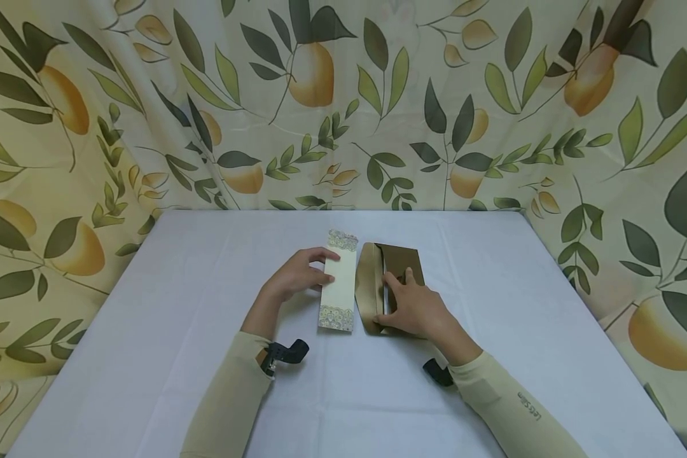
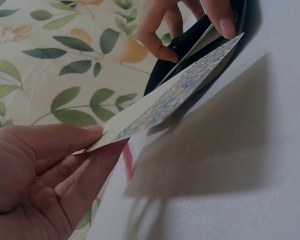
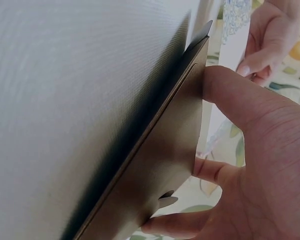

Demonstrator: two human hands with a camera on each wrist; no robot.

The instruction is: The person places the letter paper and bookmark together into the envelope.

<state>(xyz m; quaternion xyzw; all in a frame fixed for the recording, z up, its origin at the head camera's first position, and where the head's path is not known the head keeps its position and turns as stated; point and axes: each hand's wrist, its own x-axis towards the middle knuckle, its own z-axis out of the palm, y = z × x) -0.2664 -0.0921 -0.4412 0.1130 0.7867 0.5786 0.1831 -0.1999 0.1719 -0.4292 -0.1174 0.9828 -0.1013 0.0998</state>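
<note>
My left hand pinches the left edge of a cream card, its thumb and fingers on either side of that edge in the left wrist view. The card is long and narrow, with a patterned band across each end. Just right of it is a brown envelope with its pointed flap folded out to the left. My right hand grips the envelope by its opening, thumb and fingertips at the mouth's edge. In the right wrist view, the thumb and fingers bend over that edge.
A white cloth covers the table. A fruit-and-leaf patterned curtain hangs behind the table and at both sides. Black wrist camera mounts stick out at the left wrist and the right wrist.
</note>
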